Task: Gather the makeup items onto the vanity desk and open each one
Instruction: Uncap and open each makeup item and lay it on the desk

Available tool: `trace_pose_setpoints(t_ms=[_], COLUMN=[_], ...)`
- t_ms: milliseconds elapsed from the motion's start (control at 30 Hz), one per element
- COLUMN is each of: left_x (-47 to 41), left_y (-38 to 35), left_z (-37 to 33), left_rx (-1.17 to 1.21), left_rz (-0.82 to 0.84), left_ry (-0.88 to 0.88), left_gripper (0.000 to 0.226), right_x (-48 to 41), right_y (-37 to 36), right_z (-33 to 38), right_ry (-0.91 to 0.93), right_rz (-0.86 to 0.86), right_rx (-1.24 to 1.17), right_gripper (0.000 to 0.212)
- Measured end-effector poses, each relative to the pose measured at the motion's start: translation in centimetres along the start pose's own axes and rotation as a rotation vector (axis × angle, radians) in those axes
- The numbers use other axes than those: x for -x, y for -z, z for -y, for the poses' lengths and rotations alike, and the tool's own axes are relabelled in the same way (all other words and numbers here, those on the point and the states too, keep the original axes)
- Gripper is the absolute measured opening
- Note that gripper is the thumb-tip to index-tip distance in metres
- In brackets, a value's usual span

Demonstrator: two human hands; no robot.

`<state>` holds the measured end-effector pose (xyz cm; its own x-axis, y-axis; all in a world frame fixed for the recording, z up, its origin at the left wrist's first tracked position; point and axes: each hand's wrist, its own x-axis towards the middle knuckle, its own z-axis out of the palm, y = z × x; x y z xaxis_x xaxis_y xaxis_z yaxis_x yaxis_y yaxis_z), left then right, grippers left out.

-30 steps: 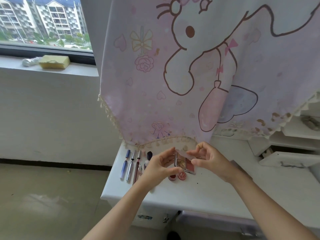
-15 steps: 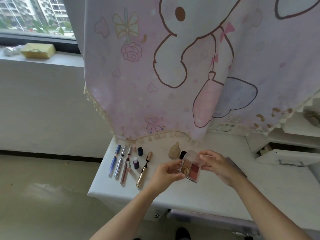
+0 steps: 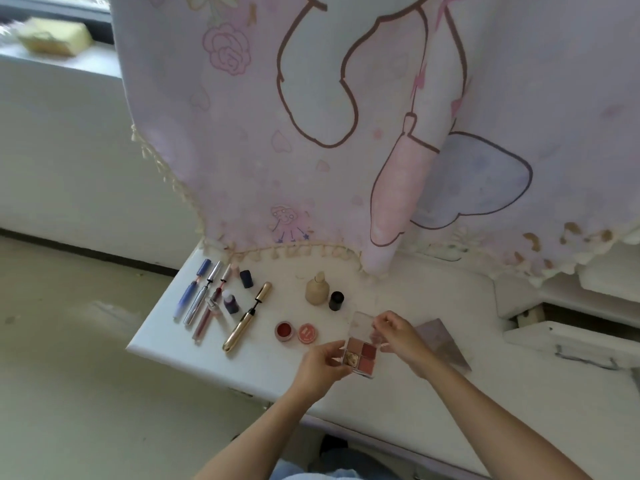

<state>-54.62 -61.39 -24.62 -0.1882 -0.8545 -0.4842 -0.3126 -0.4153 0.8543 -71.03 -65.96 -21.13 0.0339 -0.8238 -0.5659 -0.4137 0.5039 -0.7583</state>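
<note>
Swung wider than before, the clear lid is pinched by the right hand; the left hand grips the eyeshadow palette.

The left grip is covering the palette's near-left corner. The right grip is hiding the clear lid's right edge and part of a grey packet behind it. The hanging cloth is masking the surface's back edge. A yellow block on the sill is showing only as a blur.

head cam, looking fwd-down, desk near
</note>
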Motion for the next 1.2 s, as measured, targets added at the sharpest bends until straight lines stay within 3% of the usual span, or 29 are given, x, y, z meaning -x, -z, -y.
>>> trace_pose_setpoints(t_ms=[267, 467, 633, 967, 1200], left_x=[-0.8, -1.4, -1.4, -0.8, 1.0], left_y=[-1.6, -1.6, -1.9, -1.6, -0.4], left_z=[0.9, 1.1, 1.1, 1.6, 3.3], left_rx=[-0.215, -0.324, -0.379, -0.519, -0.820], left_rz=[-0.183, -0.255, -0.295, -0.341, -0.340], left_ry=[0.000, -0.008, -0.025, -0.007, -0.169], left_gripper=[0.016, 0.028, 0.032, 0.037, 0.037], right_x=[-1.8, -2.3, -2.6, -2.4, -2.1], right_y=[-0.7, -0.9, -0.9, -1.0, -0.9], right_z=[-1.0, -1.3, -1.6, -2.4, -2.9], right_ry=[0.113, 0.204, 0.216, 0.218, 0.219], right_rz=[0.056, 0.073, 0.069, 0.060, -0.017], right_rx=[0.341, 0.406, 0.404, 0.395, 0.418], right_gripper=[0.017, 0.013, 0.024, 0.025, 0.034])
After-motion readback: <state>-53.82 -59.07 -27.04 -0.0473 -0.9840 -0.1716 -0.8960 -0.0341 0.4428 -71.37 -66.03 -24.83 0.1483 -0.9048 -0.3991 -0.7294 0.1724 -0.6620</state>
